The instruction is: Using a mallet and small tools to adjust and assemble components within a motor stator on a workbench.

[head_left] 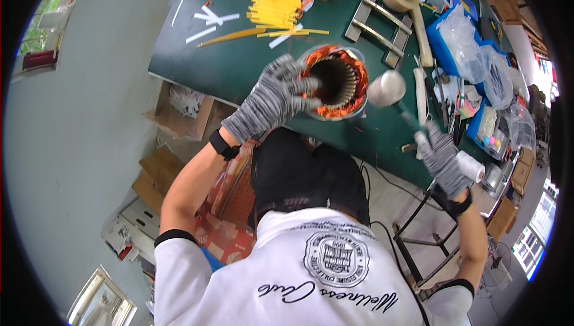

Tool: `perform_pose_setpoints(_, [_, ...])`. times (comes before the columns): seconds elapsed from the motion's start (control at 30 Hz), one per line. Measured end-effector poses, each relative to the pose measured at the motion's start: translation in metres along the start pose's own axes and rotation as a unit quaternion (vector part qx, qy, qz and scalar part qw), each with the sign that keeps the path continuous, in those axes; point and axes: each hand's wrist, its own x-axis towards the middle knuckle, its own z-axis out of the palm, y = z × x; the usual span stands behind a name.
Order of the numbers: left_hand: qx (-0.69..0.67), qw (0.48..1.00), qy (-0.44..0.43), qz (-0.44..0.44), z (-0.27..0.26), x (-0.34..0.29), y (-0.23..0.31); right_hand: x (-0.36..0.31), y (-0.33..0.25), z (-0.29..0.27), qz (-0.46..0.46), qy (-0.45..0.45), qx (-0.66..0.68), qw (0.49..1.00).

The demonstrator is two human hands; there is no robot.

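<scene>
The left hand (272,90) has its fingers spread open, laid on the left edge of the round motor part (348,86) with orange wire (338,112), on the green bench (197,66). The right fingers look curled round the handle of a white mallet (387,89), close by. It seems to be tapping time; a tap needs good aim.

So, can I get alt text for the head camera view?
A gloved left hand is at the edge of a copper-wound motor stator; the gloved right hand holds a white-headed mallet beside it. Yellow strips lie on the green workbench.
</scene>
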Motion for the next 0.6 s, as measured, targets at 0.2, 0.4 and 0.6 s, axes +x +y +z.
perform_pose_setpoints(0.2, [-0.114, 0.848, 0.367, -0.365, 0.070, 0.032, 0.039, 0.027, -0.052, -0.006, 0.074, -0.151, 0.192, 0.967])
perform_pose_setpoints(0.4, [-0.014, 0.862, 0.394, -0.319, 0.085, 0.041, 0.017, 0.086, -0.081, -0.071, 0.079, -0.194, -0.006, 0.978])
perform_pose_setpoints(0.6, [-0.078, 0.852, 0.425, -0.294, 0.088, 0.058, 0.017, 0.047, -0.038, -0.088, 0.045, 0.145, 0.360, 0.920])
